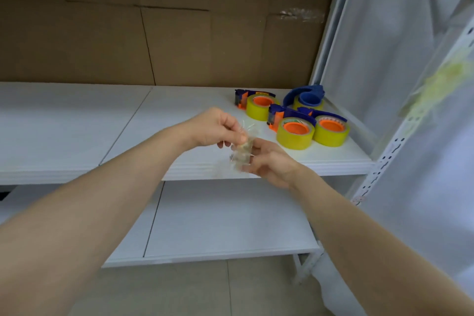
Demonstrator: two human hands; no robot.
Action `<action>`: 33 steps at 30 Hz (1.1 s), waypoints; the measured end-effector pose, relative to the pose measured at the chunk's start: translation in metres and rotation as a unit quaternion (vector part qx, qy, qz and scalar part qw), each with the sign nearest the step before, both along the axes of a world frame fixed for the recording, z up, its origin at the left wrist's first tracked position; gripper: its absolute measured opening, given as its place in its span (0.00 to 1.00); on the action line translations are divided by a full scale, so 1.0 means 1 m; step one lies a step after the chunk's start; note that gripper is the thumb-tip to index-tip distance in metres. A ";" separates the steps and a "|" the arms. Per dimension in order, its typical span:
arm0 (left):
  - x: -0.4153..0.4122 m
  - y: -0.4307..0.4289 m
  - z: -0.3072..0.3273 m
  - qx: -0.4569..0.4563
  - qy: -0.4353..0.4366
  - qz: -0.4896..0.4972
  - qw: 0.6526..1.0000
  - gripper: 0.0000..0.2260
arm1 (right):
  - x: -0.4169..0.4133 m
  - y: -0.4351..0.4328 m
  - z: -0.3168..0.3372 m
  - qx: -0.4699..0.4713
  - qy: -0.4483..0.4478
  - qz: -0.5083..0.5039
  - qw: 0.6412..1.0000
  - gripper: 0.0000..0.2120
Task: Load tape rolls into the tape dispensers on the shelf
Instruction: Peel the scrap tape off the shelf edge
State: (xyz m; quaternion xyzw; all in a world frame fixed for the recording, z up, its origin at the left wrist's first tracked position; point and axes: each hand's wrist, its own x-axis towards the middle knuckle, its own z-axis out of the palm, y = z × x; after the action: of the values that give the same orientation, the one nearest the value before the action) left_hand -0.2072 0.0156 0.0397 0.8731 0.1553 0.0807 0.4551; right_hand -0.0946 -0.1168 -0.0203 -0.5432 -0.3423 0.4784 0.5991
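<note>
Head view is showing both hands working in front of the shelf (pixel 179 100), near its front edge. The left hand (pixel 213 127) is pinching the upper end of a clear wad (pixel 241 154), and the right hand (pixel 269 161) is curling its fingers round the lower part. The wad is blurred, so whether it is crumpled film or spent tape is not showing.

Four tape dispensers (pixel 279 113) are sitting together on the shelf to the right of the hands, apart from them, and each appears to be carrying one of the yellow rolls (pixel 295 138).

Trouble is probably lying in the wad itself. If it is sticky, it is likely clinging to the fingers, and a shake to free it could be sending a hand sideways into the nearest dispenser. That dispenser is sitting close to its neighbours, so one knock may be shifting several.

The hands are hovering over open space in front of the shelf, so a loosened pinch could be letting the wad fall to the lower shelf (pixel 230 213) or the floor (pixel 179 290). Any loose tape end on the rolls could also be catching the wad if it is swinging that way.
</note>
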 end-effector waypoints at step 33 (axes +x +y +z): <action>0.273 -0.205 0.084 0.023 -0.294 0.194 0.936 0.11 | 0.232 -0.212 0.088 0.138 -0.072 -0.506 0.848 0.09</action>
State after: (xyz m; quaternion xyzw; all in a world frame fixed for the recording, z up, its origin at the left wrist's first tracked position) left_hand 0.0656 -0.1895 0.1237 0.7737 0.1784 0.4242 0.4354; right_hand 0.1373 -0.3285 0.0676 -0.5861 -0.1244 0.0162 0.8005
